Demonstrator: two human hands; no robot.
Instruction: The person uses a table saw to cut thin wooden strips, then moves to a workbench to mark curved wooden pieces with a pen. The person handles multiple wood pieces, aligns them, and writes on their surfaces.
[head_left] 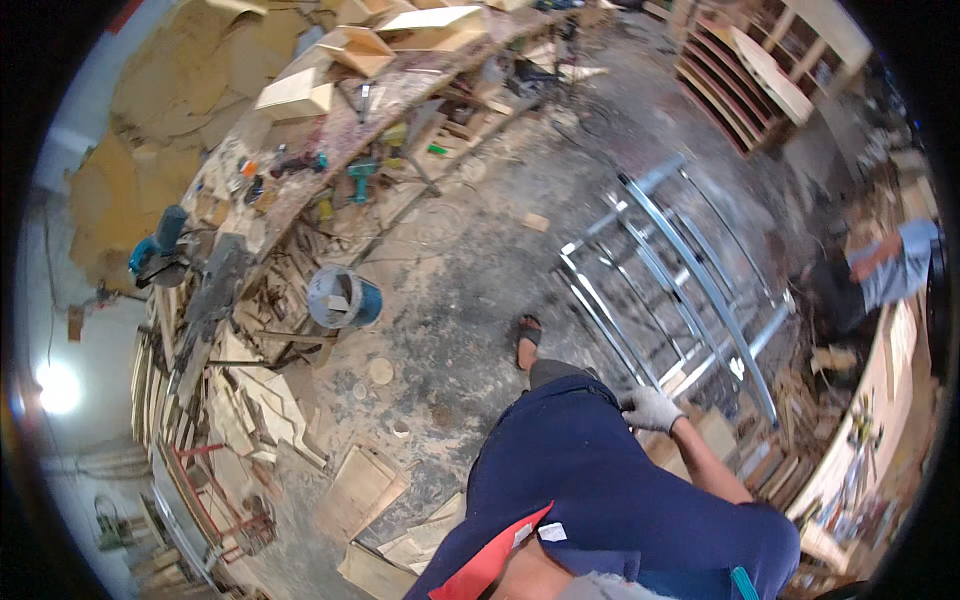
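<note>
My right hand (652, 409), in a pale grey work glove, hangs low beside my hip. It is close to the near end of a metal frame (690, 280) made of several silvery bars and rails, lying on the floor ahead and to the right. Whether the glove touches a bar is unclear; its fingers are small and blurred, and their grip does not show. My left hand is out of view. Below me, one sandalled foot (528, 342) shows on the dusty floor (450, 280).
Along the left runs a cluttered workbench (330, 165) with wooden boxes (295, 95) and power tools. A bucket (343, 298) stands by scrap wood. Wooden boards (362, 490) lie nearby. Far right is a wooden shelf unit (745, 85); another person (890, 270) is at the right edge.
</note>
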